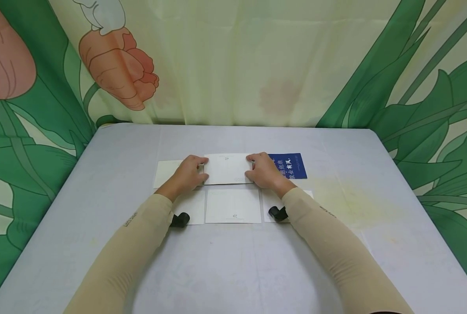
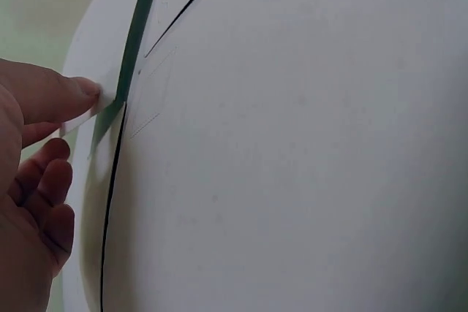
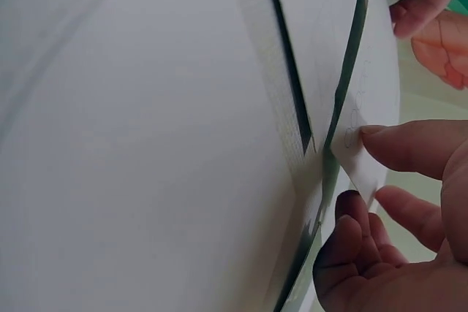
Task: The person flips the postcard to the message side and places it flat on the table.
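A white card (image 1: 228,170) with small faint print lies in the middle of the back row, with one hand at each of its short edges. My left hand (image 1: 189,172) pinches its left edge, and in the left wrist view the thumb (image 2: 77,96) presses on its top face near a corner. At the opposite edge my right hand (image 1: 265,171) pinches the card, its thumb (image 3: 402,147) on top in the right wrist view. Right of that hand lies a dark blue card (image 1: 294,165) with white characters, partly hidden by the hand.
Another white card (image 1: 166,171) lies left of the held one. In the front row are a left card (image 1: 194,207), a middle card (image 1: 233,205) and a right card (image 1: 270,200), partly covered by the arms. A white cloth covers the table (image 1: 217,270); a printed curtain (image 1: 233,65) hangs behind.
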Demonstrator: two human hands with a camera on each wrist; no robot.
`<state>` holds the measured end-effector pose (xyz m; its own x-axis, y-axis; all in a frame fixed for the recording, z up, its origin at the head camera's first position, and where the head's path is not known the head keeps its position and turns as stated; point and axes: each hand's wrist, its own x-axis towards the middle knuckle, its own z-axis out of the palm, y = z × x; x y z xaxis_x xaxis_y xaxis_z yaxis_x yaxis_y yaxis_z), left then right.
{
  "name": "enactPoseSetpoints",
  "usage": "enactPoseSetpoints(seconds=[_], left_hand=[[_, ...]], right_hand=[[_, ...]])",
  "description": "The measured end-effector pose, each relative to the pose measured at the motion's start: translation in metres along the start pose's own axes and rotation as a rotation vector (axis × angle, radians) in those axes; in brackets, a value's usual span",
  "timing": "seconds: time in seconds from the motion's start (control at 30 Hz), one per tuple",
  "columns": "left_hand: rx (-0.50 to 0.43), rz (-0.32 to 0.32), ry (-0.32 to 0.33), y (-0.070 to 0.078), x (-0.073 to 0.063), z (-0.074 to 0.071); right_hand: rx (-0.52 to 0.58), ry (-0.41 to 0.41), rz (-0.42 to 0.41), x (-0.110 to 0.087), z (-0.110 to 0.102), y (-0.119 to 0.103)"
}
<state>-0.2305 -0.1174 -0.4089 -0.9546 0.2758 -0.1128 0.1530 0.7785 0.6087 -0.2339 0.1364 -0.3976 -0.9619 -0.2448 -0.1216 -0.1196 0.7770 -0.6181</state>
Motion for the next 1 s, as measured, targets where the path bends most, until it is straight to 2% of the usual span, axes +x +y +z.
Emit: enactPoseSetpoints(seconds=[0.43,0.7,1.0], left_hand=[[0.055,0.035,-0.014,-0.0026,0.0012,0.0027],[0.065,0.009,-0.026,-0.0022,0.0014,0.0018],[0.045,0.008,-0.021,-0.0048,0.0010,0.0013]], right_hand=[[-0.013,-0.047,0.025,0.0028,0.0047,0.0027],[-0.011,-0.081,0.007,0.0042,0.0035,0.0043],[0.000,-0.080,0.012,0.0033,0.0036,0.0048]])
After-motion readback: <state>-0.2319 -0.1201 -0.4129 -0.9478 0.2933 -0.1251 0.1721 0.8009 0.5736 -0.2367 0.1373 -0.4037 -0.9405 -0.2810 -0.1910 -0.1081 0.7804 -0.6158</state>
